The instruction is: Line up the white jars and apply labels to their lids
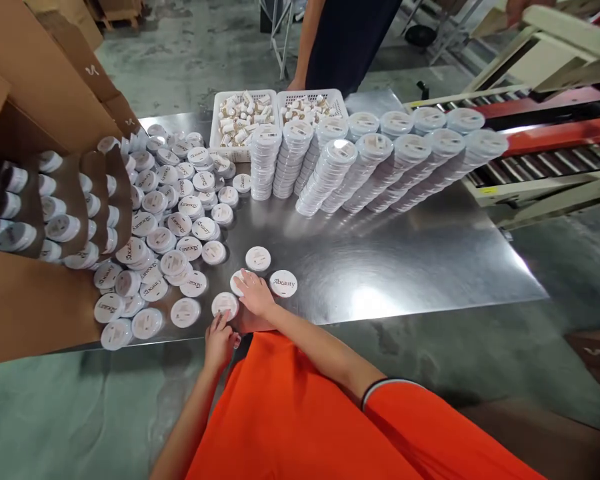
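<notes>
My right hand [255, 293] lies over a flat round white container [238, 283], its fingers stretched across the top. Beside it, my left hand [220, 341] touches the near edge of another round white container [225, 305] with its fingertips; the thumb is apart and the other fingers are partly curled. Close to my right hand sit a container with "beauty" lettering [283, 284] and one with a small printed label [258, 258]. Many similar containers [180, 225] lie loosely piled to the left, some lettering side up, others label side up.
An open cardboard box [40, 307] on its side holds more containers between brown dividers. Tall container stacks [325, 177] stand toward the metal table's [380, 260] back. Two white baskets [245, 157] hold small white-capped bottles. Behind are a person [350, 47] and a roller conveyor [540, 160].
</notes>
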`<state>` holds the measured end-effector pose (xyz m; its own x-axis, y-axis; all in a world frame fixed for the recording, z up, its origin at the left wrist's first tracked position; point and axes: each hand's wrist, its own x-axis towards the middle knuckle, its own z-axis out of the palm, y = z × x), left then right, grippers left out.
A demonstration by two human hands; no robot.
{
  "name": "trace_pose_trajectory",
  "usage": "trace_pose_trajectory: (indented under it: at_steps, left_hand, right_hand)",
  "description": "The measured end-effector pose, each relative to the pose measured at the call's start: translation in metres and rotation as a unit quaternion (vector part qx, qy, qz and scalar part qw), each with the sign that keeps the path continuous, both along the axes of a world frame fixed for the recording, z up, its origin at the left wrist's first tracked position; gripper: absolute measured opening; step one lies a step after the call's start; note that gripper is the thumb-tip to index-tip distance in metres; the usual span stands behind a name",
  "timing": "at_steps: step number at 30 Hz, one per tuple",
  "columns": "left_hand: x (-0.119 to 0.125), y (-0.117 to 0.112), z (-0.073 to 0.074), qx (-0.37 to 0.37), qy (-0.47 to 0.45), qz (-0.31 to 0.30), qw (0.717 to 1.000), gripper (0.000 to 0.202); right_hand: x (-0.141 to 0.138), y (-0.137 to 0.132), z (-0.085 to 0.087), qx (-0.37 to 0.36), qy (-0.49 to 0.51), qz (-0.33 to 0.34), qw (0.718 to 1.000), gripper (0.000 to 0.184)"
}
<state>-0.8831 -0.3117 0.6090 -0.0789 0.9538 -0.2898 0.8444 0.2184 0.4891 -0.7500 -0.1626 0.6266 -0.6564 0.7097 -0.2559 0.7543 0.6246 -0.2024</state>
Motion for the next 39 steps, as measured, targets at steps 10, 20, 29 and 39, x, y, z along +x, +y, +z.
trace_pose_trajectory:
  at_steps: [10, 20, 29, 39]
  left_hand:
    - [0.001, -0.005, -0.001, 0.016, -0.020, 0.006, 1.000, 0.023]
    - [0.005, -0.001, 0.000, 0.039, -0.001, -0.006, 0.999, 0.025]
    - [0.024, 0.030, -0.002, -0.028, -0.018, -0.069, 0.997, 0.023]
    - [0.025, 0.029, -0.001, -0.041, -0.010, -0.074, 0.996, 0.028]
  right_hand:
    - [0.050, -0.006, -0.023, -0.022, 0.034, 0.177, 0.983, 0.035]
    - [0.071, 0.004, -0.005, 0.041, 0.080, -0.043, 0.995, 0.057]
    - [0.116, 0.020, -0.007, -0.109, 0.084, -0.121, 0.983, 0.060]
    - [0.121, 0.045, 0.006, -0.244, 0.103, -0.402, 0.876, 0.035]
